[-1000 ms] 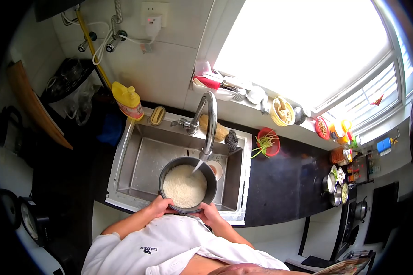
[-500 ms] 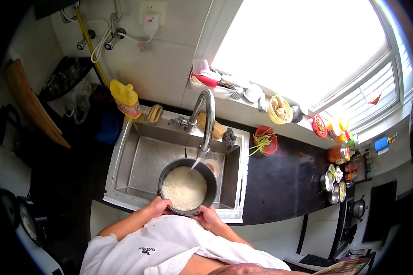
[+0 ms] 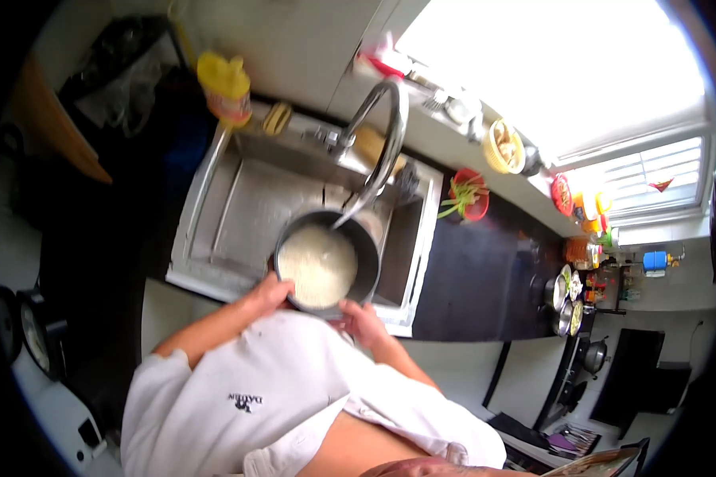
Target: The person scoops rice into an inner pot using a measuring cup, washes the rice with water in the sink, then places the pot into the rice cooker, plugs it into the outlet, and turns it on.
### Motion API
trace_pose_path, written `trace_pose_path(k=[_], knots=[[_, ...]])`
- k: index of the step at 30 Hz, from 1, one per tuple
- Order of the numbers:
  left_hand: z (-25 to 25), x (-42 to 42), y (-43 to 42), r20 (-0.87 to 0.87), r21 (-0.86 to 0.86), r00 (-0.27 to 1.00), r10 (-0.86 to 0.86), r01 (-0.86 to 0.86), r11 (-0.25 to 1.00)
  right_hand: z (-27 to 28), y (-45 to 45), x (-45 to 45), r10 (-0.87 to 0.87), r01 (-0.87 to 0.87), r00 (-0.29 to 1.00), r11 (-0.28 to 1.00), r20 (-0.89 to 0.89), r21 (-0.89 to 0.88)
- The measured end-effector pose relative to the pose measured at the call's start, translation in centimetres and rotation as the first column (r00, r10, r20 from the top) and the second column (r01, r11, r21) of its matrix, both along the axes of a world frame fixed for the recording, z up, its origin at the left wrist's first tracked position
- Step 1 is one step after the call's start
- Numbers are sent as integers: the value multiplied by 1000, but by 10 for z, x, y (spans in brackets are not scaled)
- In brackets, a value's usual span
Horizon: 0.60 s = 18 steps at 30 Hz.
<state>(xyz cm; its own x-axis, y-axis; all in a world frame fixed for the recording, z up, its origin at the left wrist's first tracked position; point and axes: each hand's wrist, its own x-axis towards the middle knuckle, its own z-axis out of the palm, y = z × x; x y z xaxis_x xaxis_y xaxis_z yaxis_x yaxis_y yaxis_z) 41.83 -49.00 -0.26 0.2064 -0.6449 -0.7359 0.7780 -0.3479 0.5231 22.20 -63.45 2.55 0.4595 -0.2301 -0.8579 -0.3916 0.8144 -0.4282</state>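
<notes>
A dark round pot (image 3: 367,274) holds white rice (image 3: 314,274) under cloudy water, above the front of the steel sink (image 3: 250,187). From the curved faucet (image 3: 398,127), a stream of water runs into it. My left hand (image 3: 269,296) grips the pot's near left edge, thumb over the rim and the other fingers hidden below. At the near right edge, my right hand (image 3: 363,322) holds the rim with its thumb up; its other fingers are partly hidden. Behind the pot, a pale round item (image 3: 371,222) in the sink is mostly covered.
A yellow jug (image 3: 224,87) and a sponge (image 3: 277,118) stand at the sink's back left. A dark scrubber (image 3: 406,181) lies at its back right. Green stalks rest in a red bowl (image 3: 471,195) on the black counter (image 3: 485,278). Several metal bowls (image 3: 563,318) stand farther right.
The camera view has shifted and tilted, so the sink and pot appear higher. More cloudy water covers the rice. Both hands stay on the pot.
</notes>
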Motion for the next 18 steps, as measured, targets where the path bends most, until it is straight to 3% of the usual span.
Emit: trace_pose_path(k=[1, 2, 4, 5, 6, 7, 9, 11, 12, 14, 15, 16, 18], knots=[[-8, 1, 2, -35, 40, 998, -44, 46, 998, 4, -3, -1, 30, -30, 999, 999, -14, -14], [-25, 3, 7, -57, 19, 992, -108, 109, 994, 20, -3, 6, 86, -102, 985, 989, -147, -104], [0, 2, 4, -40, 31, 999, -16, 17, 999, 15, -11, -4, 221, -291, 949, 889, -225, -353], [4, 1, 4, -1, 51, 1000, -16, 16, 999, 16, -21, -5, 346, -500, 861, 712, -373, -493], [4, 2, 4, -1, 33, 1000, -22, 22, 999, 23, -26, -10, 351, -632, 775, 455, -526, -627], [4, 2, 5, 1, 15, 1000, -28, 28, 999, 42, -25, -4, 239, -726, 687, 211, -686, -654], [4, 2, 5, 0, -7, 1000, -29, 29, 1000, 75, -29, 14, 194, -672, 731, 38, -654, -740], [8, 3, 4, -5, -15, 1000, -23, 23, 1000, 73, -30, 30, 286, -417, 880, 83, -380, -905], [1, 3, 5, -15, -14, 999, -37, 37, 999, 66, -31, 42, 391, -332, 877, 70, -281, -941], [-1, 6, 5, -47, -48, 997, -59, 57, 997, 45, -36, 68, 575, -505, 687, -63, -445, -861], [-2, 6, 6, -62, -66, 996, -68, 64, 996, 39, -35, 84, 580, -632, 523, -228, -625, -741], [-4, 6, 7, -60, -64, 995, -80, 76, 995, 7, -40, 89, 589, -658, 446, -296, -674, -693], [-2, 5, 8, -55, -62, 996, -63, 60, 996, -22, -46, 119, 538, -815, 360, -217, -762, -538]])
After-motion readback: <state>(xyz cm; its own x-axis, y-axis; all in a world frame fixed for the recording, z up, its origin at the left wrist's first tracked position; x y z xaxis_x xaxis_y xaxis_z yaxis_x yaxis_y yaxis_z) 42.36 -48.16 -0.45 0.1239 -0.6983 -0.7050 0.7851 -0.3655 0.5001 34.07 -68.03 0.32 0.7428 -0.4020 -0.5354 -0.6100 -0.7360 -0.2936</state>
